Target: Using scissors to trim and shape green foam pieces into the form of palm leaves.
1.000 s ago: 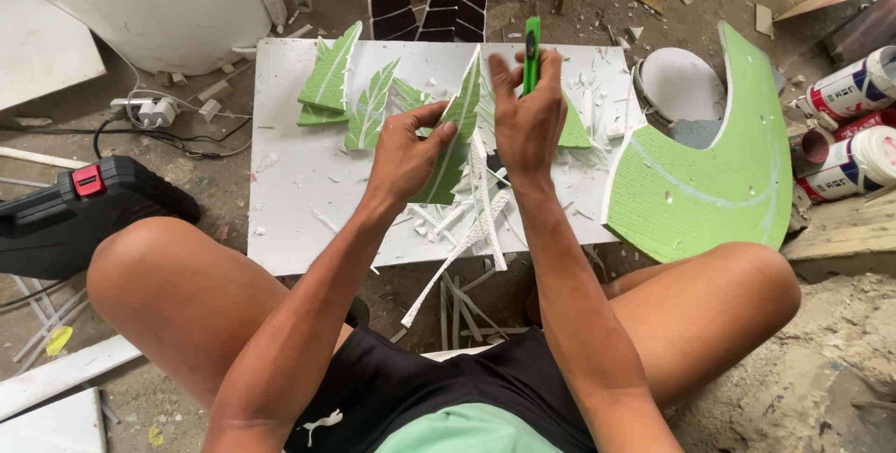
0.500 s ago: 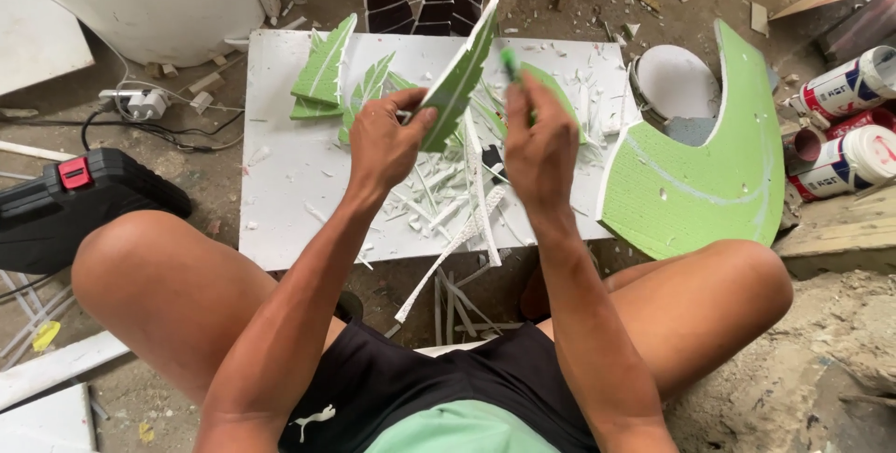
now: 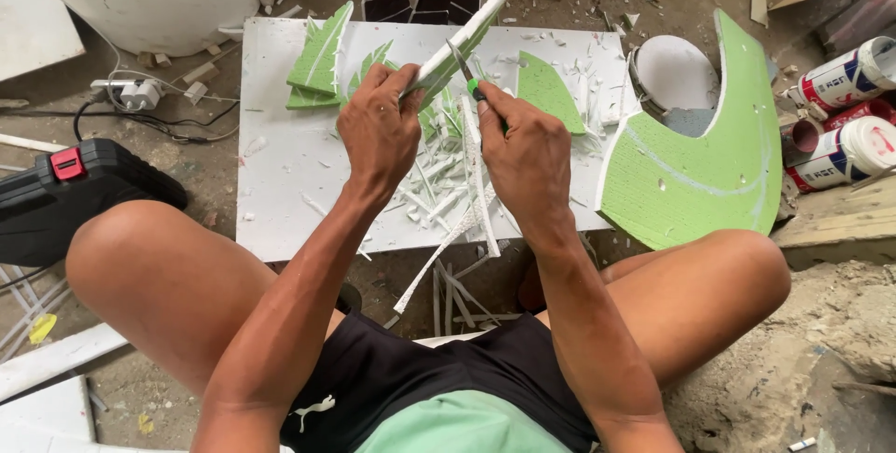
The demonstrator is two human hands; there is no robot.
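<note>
The left hand (image 3: 378,126) was closed around a long leaf-shaped foam piece (image 3: 462,41), green on one face and white along its edge, held tilted above the counter (image 3: 280,192) with its tip pointing up and away from the person. The right hand (image 3: 527,150) was closed around a green-handled utility knife (image 3: 467,75), whose blade met the edge of the held piece just beside the left fingers. Below both hands, a heap of white foam offcuts (image 3: 448,196) lay on the white board serving as the counter, some strips hanging over its near edge. Finished green leaf shapes (image 3: 320,56) lay stacked at the far left of the counter, and another green leaf piece (image 3: 548,89) lay to the right of the knife. A large curved green foam sheet (image 3: 709,159) leaned at the counter's right end. A black tool case (image 3: 79,192) with a red latch sat on the floor to the left, and several paint cans (image 3: 845,117) lay at the far right.
</note>
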